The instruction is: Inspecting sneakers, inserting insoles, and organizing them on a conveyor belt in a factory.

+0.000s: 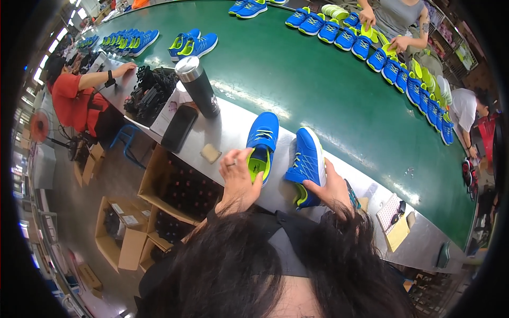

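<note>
Two blue sneakers with lime-green linings are in front of me at the metal counter edge. The left sneaker [265, 126] points away from me, its opening up and its insole in sight. My left hand [238, 177] is closed around its heel end, fingers at the collar and thumb on the near side. Tilted onto its side, the right sneaker [306, 152] turns its white sole toward the right. My right hand [334, 186] grips it near the heel, thumb on the heel and fingers along the sole side, partly hidden.
A dark tumbler [199, 87] and a black phone-shaped case [180, 128] stand left of the sneakers. Beyond runs a green conveyor belt [254, 63] with rows of blue sneakers [363, 47]. Cardboard boxes [130, 233] sit below left. Co-workers are around the belt.
</note>
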Action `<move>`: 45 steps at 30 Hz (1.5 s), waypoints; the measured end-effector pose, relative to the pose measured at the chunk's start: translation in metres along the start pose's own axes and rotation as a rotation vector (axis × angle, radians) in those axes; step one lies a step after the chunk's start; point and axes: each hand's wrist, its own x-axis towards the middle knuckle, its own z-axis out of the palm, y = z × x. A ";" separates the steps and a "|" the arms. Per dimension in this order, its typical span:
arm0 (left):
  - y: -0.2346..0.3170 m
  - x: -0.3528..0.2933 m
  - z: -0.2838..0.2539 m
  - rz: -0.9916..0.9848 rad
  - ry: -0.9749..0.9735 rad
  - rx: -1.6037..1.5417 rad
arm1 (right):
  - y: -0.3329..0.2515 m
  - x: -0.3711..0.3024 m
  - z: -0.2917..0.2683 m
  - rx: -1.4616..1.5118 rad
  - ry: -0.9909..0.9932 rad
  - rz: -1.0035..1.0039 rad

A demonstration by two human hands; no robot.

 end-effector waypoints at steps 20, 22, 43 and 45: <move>0.007 0.107 -0.014 0.306 -0.258 0.131 | -0.006 0.064 -0.018 0.058 0.251 -0.268; 0.000 0.158 -0.027 0.368 -0.149 0.234 | -0.008 0.072 -0.024 0.072 0.228 -0.273; 0.023 0.247 0.233 0.217 -0.153 -0.460 | -0.036 0.562 -0.090 -1.204 0.338 -0.574; 0.031 0.247 0.228 0.285 -0.262 -0.259 | -0.041 0.623 -0.076 -1.299 0.379 -0.636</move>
